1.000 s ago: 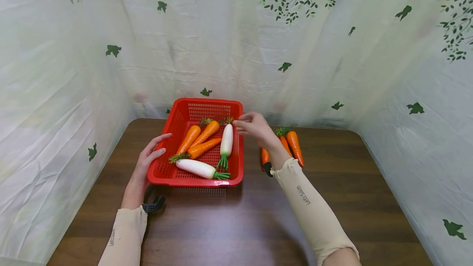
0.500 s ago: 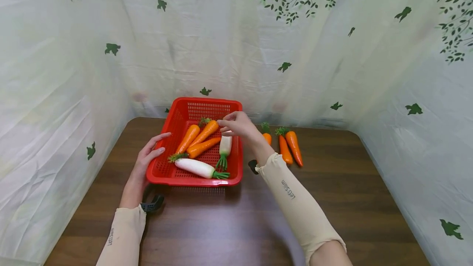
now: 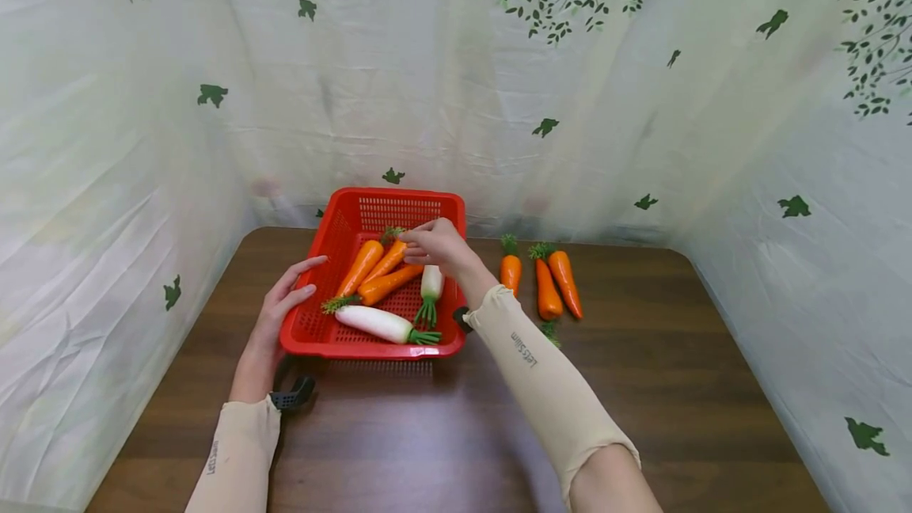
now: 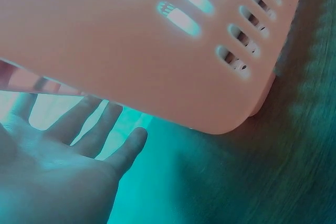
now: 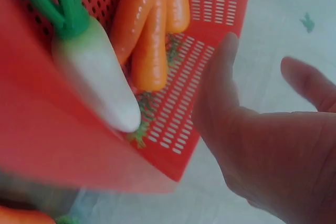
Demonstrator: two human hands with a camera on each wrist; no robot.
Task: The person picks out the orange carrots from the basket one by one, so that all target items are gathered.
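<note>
A red plastic basket (image 3: 301, 343) stands on the table with several vegetables inside. My left hand (image 3: 278, 307) touches its left wall, fingers extended at the rim; in the left wrist view the fingers (image 4: 126, 153) lie straight and spread. Over the basket's right side hovers my right hand (image 3: 438, 245), thumb and fingers apart with nothing between them in the right wrist view. Just under it lies a white radish (image 3: 431, 283), its tip covered by the hand. A second white radish (image 3: 374, 323) lies across the front, and carrots (image 3: 359, 267) fill the middle.
Right of the basket, loose carrots (image 3: 547, 291) lie on the dark wooden table (image 3: 677, 386). A leafy green top (image 3: 550, 332) peeks out beside the right sleeve (image 3: 534, 370). A white leaf-print curtain (image 3: 456, 101) surrounds the back and sides.
My right hand has moved left from the basket's right rim to above its contents, now covering part of one radish. The arm's shift uncovers more table carrots. My left hand stays put.
</note>
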